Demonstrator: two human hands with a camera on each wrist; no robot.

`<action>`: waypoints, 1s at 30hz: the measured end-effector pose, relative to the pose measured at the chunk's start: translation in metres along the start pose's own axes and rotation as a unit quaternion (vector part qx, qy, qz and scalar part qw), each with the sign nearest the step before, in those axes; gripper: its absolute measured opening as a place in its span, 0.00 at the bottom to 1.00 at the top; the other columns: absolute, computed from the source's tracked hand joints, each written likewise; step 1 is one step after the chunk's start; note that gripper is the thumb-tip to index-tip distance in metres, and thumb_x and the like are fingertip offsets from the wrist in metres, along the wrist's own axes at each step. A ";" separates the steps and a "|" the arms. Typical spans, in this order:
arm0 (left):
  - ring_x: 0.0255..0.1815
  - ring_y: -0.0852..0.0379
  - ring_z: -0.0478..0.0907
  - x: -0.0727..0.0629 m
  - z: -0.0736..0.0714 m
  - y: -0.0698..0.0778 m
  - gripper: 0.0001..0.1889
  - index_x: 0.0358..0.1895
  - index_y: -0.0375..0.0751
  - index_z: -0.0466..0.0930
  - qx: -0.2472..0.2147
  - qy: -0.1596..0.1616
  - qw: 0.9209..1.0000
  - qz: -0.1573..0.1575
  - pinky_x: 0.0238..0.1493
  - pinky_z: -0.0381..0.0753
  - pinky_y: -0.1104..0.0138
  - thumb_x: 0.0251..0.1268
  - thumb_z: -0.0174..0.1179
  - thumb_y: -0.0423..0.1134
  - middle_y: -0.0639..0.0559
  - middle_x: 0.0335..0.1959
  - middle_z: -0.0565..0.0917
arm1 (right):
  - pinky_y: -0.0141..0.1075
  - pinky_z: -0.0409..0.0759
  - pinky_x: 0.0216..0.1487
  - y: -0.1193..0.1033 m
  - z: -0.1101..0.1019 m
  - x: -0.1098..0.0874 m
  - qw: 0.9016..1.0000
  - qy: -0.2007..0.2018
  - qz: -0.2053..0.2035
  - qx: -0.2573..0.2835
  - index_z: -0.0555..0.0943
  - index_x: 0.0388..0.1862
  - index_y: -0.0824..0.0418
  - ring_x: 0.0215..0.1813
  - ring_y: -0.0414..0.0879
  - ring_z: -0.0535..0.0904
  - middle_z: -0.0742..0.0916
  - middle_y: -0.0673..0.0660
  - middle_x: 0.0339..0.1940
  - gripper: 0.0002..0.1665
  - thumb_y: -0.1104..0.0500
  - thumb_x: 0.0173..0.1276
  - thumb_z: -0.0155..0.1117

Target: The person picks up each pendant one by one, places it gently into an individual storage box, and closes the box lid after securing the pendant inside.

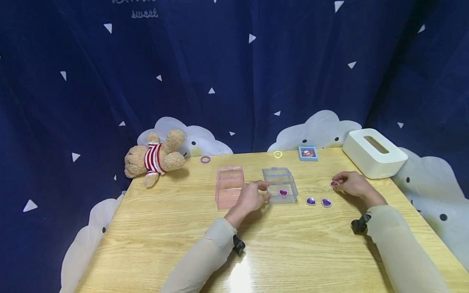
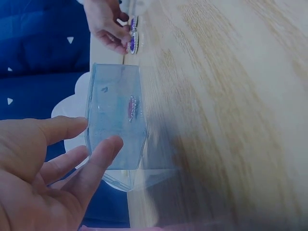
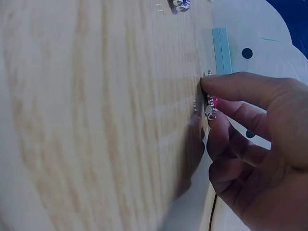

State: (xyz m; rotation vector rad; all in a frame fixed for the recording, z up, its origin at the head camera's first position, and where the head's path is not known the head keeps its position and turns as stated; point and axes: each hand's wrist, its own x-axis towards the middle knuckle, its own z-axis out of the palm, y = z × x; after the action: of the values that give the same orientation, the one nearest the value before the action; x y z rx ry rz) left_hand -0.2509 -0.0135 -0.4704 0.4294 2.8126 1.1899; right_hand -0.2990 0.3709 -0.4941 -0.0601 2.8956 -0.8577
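My left hand [image 1: 253,196] is at the left side of a clear bluish plastic box [image 1: 292,196] with its lid up. In the left wrist view, its fairly straight thumb and fingers reach the box's edge. A pink-red gem [image 1: 283,192] with a sparkling rim lies inside the box. At the right, my right hand [image 1: 351,184] pinches another pink-red gem [image 3: 211,102] with a silvery beaded rim between thumb and fingertips, close over the table. Two purple gems [image 1: 310,201] lie on the table between the box and that hand.
Left of the bluish box stands an open pink plastic box [image 1: 229,199]. Behind lie a purple ring [image 1: 205,159], a yellow ring [image 1: 277,154] and a blue-framed picture [image 1: 308,154]. A teddy bear [image 1: 154,158] lies at back left, and a white tissue box [image 1: 377,156] stands back right.
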 end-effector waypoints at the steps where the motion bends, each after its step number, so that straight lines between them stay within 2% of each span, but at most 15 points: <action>1: 0.57 0.46 0.83 0.000 0.000 0.000 0.19 0.58 0.44 0.83 -0.001 0.000 1.000 0.001 0.58 0.80 0.57 0.64 0.67 0.41 0.47 0.50 0.89 | 0.34 0.71 0.39 0.000 0.000 0.000 1.000 0.000 0.000 -0.001 0.82 0.52 0.67 0.41 0.47 0.76 0.85 0.58 0.38 0.26 0.54 0.59 0.73; 13: 0.57 0.46 0.83 0.000 0.000 -0.001 0.20 0.59 0.44 0.83 0.000 -0.001 1.000 0.001 0.57 0.81 0.57 0.64 0.67 0.42 0.47 0.50 0.89 | 0.34 0.72 0.37 -0.002 0.001 0.000 1.000 0.001 -0.012 -0.009 0.84 0.48 0.64 0.39 0.45 0.75 0.85 0.55 0.36 0.23 0.49 0.62 0.73; 18: 0.56 0.46 0.83 0.001 0.000 -0.001 0.20 0.59 0.45 0.83 -0.002 -0.001 1.000 0.002 0.57 0.81 0.57 0.64 0.67 0.42 0.47 0.50 0.89 | 0.34 0.73 0.35 -0.005 0.001 0.001 1.000 -0.003 -0.007 -0.009 0.83 0.49 0.62 0.38 0.46 0.76 0.86 0.56 0.39 0.24 0.45 0.63 0.72; 24: 0.56 0.46 0.83 0.001 -0.001 0.000 0.20 0.58 0.44 0.83 -0.003 0.002 1.000 0.003 0.57 0.81 0.57 0.64 0.67 0.42 0.47 0.49 0.89 | 0.34 0.74 0.32 -0.016 -0.001 -0.001 1.000 -0.015 -0.009 -0.002 0.82 0.50 0.62 0.36 0.46 0.75 0.84 0.57 0.39 0.24 0.47 0.65 0.69; 30: 0.56 0.47 0.83 0.000 -0.001 0.000 0.19 0.58 0.45 0.83 0.001 0.002 1.000 0.006 0.56 0.81 0.59 0.64 0.68 0.42 0.48 0.48 0.89 | 0.34 0.72 0.31 -0.030 -0.002 -0.003 0.999 -0.010 -0.033 -0.006 0.83 0.51 0.60 0.35 0.45 0.75 0.84 0.55 0.39 0.23 0.44 0.66 0.68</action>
State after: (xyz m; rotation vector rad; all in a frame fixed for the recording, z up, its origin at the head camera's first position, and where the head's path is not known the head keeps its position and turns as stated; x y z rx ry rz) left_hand -0.2509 -0.0142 -0.4703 0.4446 2.8191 1.1920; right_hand -0.2965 0.3466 -0.4760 -0.1650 2.8945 -0.8459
